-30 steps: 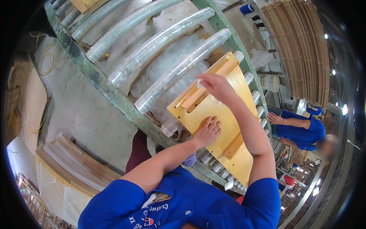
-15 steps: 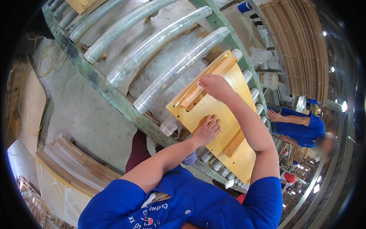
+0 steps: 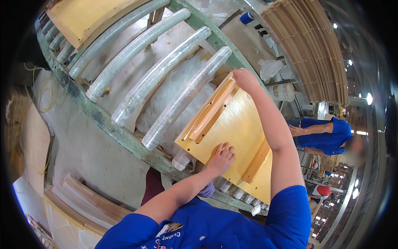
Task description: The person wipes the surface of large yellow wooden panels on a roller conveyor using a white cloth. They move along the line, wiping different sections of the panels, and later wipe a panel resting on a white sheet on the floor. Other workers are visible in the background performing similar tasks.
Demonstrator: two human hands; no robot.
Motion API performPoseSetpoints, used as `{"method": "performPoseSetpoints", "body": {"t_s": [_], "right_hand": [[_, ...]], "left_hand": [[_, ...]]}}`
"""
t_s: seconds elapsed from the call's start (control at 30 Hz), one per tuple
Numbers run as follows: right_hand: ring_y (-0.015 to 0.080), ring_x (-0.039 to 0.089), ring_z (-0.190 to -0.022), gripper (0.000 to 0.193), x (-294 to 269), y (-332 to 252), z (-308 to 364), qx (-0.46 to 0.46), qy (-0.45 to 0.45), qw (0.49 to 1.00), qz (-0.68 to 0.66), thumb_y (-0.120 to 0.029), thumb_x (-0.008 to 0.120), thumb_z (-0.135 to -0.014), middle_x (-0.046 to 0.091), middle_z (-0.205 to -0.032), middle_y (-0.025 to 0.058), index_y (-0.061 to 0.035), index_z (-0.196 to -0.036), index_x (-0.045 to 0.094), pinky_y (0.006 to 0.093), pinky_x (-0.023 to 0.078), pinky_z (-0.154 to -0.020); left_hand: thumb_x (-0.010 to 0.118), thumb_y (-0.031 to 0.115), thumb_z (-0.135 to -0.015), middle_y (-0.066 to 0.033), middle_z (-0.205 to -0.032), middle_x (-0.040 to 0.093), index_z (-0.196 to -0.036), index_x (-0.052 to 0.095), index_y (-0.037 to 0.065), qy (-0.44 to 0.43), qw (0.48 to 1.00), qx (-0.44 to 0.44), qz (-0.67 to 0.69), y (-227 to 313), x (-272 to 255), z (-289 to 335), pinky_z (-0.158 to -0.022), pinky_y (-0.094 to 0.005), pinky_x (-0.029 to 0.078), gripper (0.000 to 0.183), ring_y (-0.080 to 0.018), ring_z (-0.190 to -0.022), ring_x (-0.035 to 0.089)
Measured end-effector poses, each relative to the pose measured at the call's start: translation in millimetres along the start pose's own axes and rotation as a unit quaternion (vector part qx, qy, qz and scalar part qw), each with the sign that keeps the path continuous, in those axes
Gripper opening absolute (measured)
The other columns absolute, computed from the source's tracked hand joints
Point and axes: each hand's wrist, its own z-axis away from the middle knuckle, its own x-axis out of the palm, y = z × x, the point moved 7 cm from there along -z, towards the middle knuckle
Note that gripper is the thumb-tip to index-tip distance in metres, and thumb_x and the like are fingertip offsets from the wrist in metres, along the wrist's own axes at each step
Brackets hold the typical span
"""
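The panel, a flat yellow wooden board with two raised battens, lies on the roller conveyor, at its near right end, over the green frame.

Left hand: fingers spread, palm flat on the panel's near face, pressing, not gripping.

Right hand: curled over the panel's far edge, beside the end of the far batten. The fingertips are hidden behind the edge, so how tightly it grips cannot be told.

Judgement: the panel looks stiff and moderately light; it should not sag. The smooth face offers little purchase and the plastic-wrapped rollers would let it slide freely. Best holds appear to be the edges or the battens. A co-worker stands well apart at right.
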Motion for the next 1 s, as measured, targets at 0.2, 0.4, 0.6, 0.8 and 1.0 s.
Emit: {"method": "performPoseSetpoints", "body": {"t_s": [0.2, 0.4, 0.6, 0.8, 1.0], "right_hand": [[0.0325, 0.061, -0.086, 0.013, 2, 5, -13, 0.008, -0.060, 0.993, 0.103, -0.008, 0.049, -0.080, 0.064, -0.089, 0.0145, -0.0041, -0.085, 0.061, 0.0423, 0.050, -0.073], [0.0305, 0.062, -0.086, 0.016, -19, -4, 0, 0.062, -0.079, 0.995, 0.010, -0.009, 0.050, -0.082, 0.065, -0.087, 0.0159, -0.0054, -0.086, 0.065, 0.0386, 0.049, -0.072], [0.0109, 0.045, -0.062, 0.018, 15, -8, 111, 0.130, 0.012, 0.554, -0.822, -0.017, 0.052, -0.086, 0.049, -0.071, 0.0035, -0.0009, -0.094, 0.053, 0.0264, 0.039, -0.056], [0.0094, 0.046, -0.065, 0.023, 95, -63, 270, 0.080, 0.131, 0.156, -0.976, -0.012, 0.050, -0.089, 0.049, -0.080, 0.0033, 0.0002, -0.109, 0.047, 0.0230, 0.041, -0.057], [0.0128, 0.058, -0.074, 0.029, 121, -96, 342, 0.194, 0.179, 0.270, -0.926, -0.013, 0.049, -0.091, 0.061, -0.093, 0.0101, 0.0003, -0.117, 0.048, 0.0241, 0.049, -0.063]], "left_hand": [[0.052, 0.023, -0.079, -0.0135, -0.129, 0.042, -0.112, 0.053, 0.007, 0.021, 1.000, -0.003, 0.001, 1, -5, 1, -0.106, -0.0536, 0.017, 0.037, -0.0372, -0.129, 0.027], [0.053, 0.025, -0.078, -0.0120, -0.129, 0.043, -0.111, 0.055, 0.009, 0.029, 1.000, -0.008, -0.001, 3, -8, 2, -0.105, -0.0543, 0.018, 0.036, -0.0368, -0.128, 0.028], [0.054, 0.028, -0.078, -0.0114, -0.129, 0.043, -0.112, 0.055, 0.011, 0.011, 1.000, -0.011, -0.012, 8, -3, 2, -0.106, -0.0546, 0.016, 0.039, -0.0362, -0.129, 0.027], [0.053, 0.032, -0.080, -0.0116, -0.127, 0.043, -0.110, 0.056, 0.014, -0.008, 0.999, -0.003, -0.043, 18, 4, 2, -0.105, -0.0547, 0.016, 0.035, -0.0372, -0.127, 0.027], [0.057, 0.022, -0.079, -0.0121, -0.126, 0.044, -0.100, 0.058, 0.009, 0.064, 0.996, 0.040, -0.037, 22, -16, 16, -0.101, -0.0464, 0.028, 0.024, -0.0327, -0.121, 0.035]]}}
